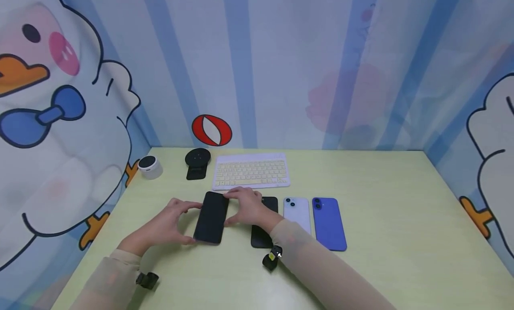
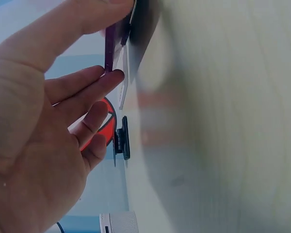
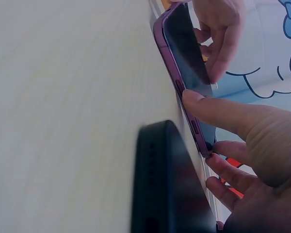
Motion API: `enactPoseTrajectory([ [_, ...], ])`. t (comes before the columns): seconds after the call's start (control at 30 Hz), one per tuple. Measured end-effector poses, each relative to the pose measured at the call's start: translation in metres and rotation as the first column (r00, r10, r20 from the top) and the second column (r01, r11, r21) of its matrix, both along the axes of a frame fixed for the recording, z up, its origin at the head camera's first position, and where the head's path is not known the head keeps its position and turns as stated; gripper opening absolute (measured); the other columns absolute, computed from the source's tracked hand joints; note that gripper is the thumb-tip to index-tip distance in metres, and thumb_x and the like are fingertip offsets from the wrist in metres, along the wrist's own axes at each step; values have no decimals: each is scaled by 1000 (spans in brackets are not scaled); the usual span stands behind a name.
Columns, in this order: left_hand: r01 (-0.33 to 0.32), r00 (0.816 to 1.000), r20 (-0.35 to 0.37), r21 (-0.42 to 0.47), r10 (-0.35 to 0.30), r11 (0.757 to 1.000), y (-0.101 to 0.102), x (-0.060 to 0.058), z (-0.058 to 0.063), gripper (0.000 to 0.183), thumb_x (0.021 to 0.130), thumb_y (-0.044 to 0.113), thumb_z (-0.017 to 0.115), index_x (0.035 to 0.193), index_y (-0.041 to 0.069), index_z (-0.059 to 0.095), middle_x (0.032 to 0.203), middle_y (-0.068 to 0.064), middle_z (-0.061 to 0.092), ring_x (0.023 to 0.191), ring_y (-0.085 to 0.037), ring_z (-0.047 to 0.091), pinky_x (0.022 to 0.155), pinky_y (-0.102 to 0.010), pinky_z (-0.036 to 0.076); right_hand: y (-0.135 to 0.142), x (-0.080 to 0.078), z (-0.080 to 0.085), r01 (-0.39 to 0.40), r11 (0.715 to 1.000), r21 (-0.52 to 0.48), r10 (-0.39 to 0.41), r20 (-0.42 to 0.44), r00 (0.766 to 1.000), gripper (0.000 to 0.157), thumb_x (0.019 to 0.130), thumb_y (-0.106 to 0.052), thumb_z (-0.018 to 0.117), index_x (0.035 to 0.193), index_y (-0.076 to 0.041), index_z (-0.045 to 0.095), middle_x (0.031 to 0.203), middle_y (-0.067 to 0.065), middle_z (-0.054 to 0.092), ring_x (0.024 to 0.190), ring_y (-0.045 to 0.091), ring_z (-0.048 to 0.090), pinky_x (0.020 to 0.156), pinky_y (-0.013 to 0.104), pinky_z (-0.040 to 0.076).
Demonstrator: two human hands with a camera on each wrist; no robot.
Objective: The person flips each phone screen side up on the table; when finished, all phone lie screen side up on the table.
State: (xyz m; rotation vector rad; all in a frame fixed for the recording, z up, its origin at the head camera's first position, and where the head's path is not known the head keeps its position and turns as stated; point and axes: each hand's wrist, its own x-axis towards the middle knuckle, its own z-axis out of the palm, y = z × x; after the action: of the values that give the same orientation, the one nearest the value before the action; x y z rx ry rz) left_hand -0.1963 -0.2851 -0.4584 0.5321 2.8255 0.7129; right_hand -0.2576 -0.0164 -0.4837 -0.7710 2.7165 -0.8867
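Observation:
A smartphone [image 1: 211, 217] with a black screen facing up and a purple frame [image 3: 170, 58] lies between my two hands. My left hand [image 1: 164, 226] holds its left side, the thumb at the near corner and the fingers at the far one. On the opposite side, my right hand [image 1: 250, 207] has its thumb against the long edge and fingers at the far corner. Whether the phone rests fully on the table cannot be told. Under my right wrist lies a black phone [image 1: 262, 236], partly hidden. To its right are a white phone [image 1: 296, 212] and a blue phone [image 1: 330, 225], camera sides up.
Behind the phones lies a lilac keyboard [image 1: 250, 171]. A black stand with a round pad [image 1: 197, 160] and a small white cylinder with a dark top [image 1: 150, 168] stand at the back left. A printed curtain [image 1: 281, 78] borders the table [image 1: 393, 203].

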Motion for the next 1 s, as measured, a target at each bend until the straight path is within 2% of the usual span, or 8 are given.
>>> enactPoseTrajectory([
  [0.1,-1,1000,-1,-30,1,1000,1,0,-3,96,65,38,99,147,15,56,141,-7,59,122,-28,46,102,-53,48,-1,1,2,-3,1000,10,3,4,1000,83,72,-41,94,146,-22,61,152,-1,55,142,28,44,114,59,26],
  [0.27,17,999,-46,-74,-20,997,2,0,-5,93,64,35,99,145,11,58,145,-8,61,122,-27,45,104,-53,45,-1,1,4,-12,1000,16,12,2,1000,81,74,-43,93,145,-21,62,151,-1,54,142,27,43,115,59,25],
  [0.43,21,998,-56,-106,-27,994,0,0,-7,90,66,36,97,144,12,59,147,-8,59,123,-26,45,104,-52,44,-2,0,5,-10,1000,12,10,-2,1000,79,74,-44,93,144,-20,63,149,-1,55,142,27,44,115,59,24],
  [0.63,28,998,-50,-144,-35,989,4,-2,-3,93,66,43,96,146,13,58,149,-8,57,124,-28,45,105,-53,44,2,0,6,-13,1000,17,13,-26,1000,76,76,-43,91,143,-21,64,151,-3,55,145,28,39,115,60,23],
  [0.8,8,998,-57,-148,-16,989,12,0,3,95,67,52,94,147,16,57,151,-9,55,129,-30,43,107,-56,45,15,4,10,-23,999,36,25,-42,999,68,82,-40,87,143,-22,64,154,0,53,148,30,35,114,62,24],
  [1.0,-17,998,-64,-101,11,995,33,3,4,83,76,44,91,148,18,56,151,-10,55,133,-31,44,109,-56,47,39,10,17,-25,998,61,29,-59,998,62,86,-37,85,142,-22,64,152,4,54,146,31,38,116,64,21],
])
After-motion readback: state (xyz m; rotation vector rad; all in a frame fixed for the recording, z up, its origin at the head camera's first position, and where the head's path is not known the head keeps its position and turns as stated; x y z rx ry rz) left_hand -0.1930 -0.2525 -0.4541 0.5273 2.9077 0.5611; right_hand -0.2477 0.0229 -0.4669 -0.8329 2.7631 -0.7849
